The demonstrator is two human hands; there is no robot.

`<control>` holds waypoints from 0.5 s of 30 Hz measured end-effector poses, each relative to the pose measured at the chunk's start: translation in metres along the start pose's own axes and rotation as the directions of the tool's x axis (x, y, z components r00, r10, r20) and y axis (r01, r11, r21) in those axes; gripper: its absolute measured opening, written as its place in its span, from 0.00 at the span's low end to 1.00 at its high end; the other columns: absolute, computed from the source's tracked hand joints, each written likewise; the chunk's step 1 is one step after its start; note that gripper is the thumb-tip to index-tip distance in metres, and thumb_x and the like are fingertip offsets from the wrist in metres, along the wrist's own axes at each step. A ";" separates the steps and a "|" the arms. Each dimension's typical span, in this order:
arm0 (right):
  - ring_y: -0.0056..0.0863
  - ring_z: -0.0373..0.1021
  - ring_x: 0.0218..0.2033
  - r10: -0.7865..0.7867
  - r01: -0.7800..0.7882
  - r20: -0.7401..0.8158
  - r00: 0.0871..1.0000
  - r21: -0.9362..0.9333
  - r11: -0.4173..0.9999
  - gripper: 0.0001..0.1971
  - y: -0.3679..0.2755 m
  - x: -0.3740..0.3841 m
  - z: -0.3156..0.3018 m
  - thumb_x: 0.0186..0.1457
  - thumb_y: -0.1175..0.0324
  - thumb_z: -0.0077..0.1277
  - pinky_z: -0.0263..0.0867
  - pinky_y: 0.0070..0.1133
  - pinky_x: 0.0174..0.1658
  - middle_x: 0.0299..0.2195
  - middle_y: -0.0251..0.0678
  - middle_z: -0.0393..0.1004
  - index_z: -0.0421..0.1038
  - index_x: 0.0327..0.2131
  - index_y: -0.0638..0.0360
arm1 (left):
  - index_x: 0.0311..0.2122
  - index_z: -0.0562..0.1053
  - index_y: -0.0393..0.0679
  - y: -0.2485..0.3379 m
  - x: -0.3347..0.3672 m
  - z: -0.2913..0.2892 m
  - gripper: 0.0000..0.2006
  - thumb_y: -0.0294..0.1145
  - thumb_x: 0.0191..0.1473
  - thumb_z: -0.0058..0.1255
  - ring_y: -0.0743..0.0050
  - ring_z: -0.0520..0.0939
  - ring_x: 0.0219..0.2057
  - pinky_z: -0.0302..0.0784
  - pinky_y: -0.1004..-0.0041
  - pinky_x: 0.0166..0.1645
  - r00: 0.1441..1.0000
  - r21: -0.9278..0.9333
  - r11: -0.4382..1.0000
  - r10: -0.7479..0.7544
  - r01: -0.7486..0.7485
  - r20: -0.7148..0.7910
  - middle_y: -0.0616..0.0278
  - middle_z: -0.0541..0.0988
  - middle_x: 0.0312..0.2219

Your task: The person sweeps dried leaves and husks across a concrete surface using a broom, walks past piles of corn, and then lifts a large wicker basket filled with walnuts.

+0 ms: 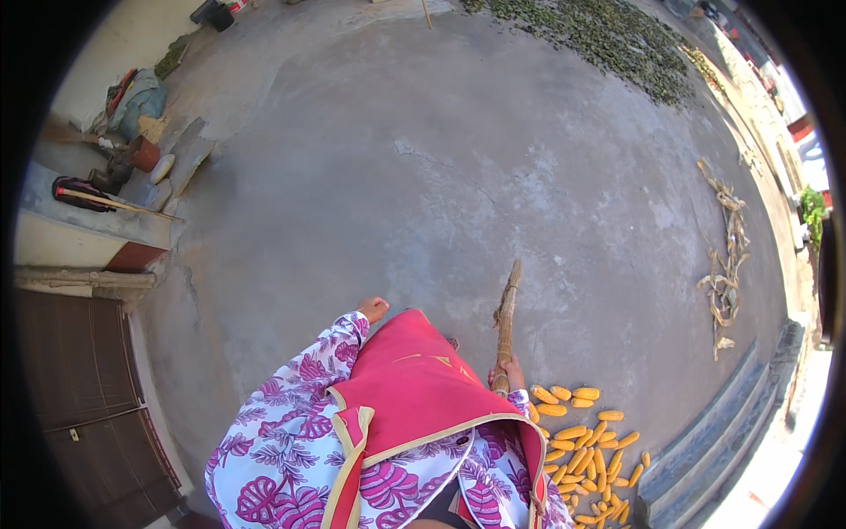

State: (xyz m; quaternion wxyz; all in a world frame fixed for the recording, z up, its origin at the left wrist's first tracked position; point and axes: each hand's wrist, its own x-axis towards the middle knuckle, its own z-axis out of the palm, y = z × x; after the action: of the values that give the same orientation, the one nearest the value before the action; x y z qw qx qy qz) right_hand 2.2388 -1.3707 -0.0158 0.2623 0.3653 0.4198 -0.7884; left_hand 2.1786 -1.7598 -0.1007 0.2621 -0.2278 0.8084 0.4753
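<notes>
One stalk bundle (507,317) in right hand (515,374)

Corn cobs (601,462) on the ground (335,194), right of the straw bundle (506,328)

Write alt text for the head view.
The right hand grips a straw bundle, perhaps a broom, near yellow corn cobs on a grey yard; the left hand is out beside a red apron. Green plant matter lies spread beyond.

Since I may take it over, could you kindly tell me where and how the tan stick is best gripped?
Grip the tan stick around its far half, probably from ahead: it's narrow and free there, while the right hand wraps its near part.
</notes>
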 end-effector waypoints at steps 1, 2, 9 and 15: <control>0.28 0.60 0.13 0.007 -0.007 -0.014 1.000 0.028 1.000 0.18 -0.019 0.010 0.007 0.40 0.73 0.36 0.61 0.22 0.14 0.16 0.40 0.59 0.48 0.39 0.52 | 0.25 0.71 0.42 -0.001 0.002 -0.001 0.13 0.41 0.39 0.41 0.73 0.74 0.20 0.67 0.75 0.25 0.998 -0.066 0.996 -0.056 0.055 -0.002 0.62 0.73 0.18; 0.28 0.60 0.13 0.007 -0.005 -0.028 1.000 0.059 0.998 0.23 -0.036 0.020 0.013 0.39 0.74 0.37 0.61 0.21 0.13 0.16 0.39 0.60 0.47 0.43 0.52 | 0.25 0.71 0.42 0.000 0.004 -0.001 0.13 0.40 0.39 0.42 0.75 0.73 0.18 0.67 0.76 0.24 0.993 -0.054 0.991 -0.118 0.119 0.025 0.62 0.72 0.17; 0.26 0.61 0.14 0.021 -0.018 0.072 0.997 -0.039 0.999 0.27 -0.146 0.129 0.071 0.41 0.73 0.38 0.61 0.20 0.14 0.18 0.41 0.61 0.43 0.47 0.47 | 0.25 0.70 0.41 0.022 0.060 -0.021 0.12 0.39 0.38 0.42 0.76 0.71 0.15 0.65 0.77 0.20 0.992 0.185 0.976 -0.122 0.112 0.044 0.63 0.71 0.15; 0.25 0.62 0.14 0.058 -0.042 0.127 0.990 -0.126 0.991 0.30 -0.228 0.229 0.154 0.41 0.73 0.39 0.62 0.20 0.14 0.18 0.40 0.61 0.39 0.49 0.49 | 0.28 0.69 0.43 0.111 0.184 -0.060 0.11 0.38 0.40 0.42 0.80 0.70 0.18 0.62 0.82 0.18 0.943 -0.192 0.926 -0.303 0.326 0.139 0.66 0.71 0.19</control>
State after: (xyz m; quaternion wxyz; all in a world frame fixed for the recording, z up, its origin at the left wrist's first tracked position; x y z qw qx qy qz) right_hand 1.8834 -1.4099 -0.0327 0.3307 0.3065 0.4401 -0.7765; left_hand 1.9581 -1.7853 -0.1216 0.3518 -0.3557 0.6907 0.5222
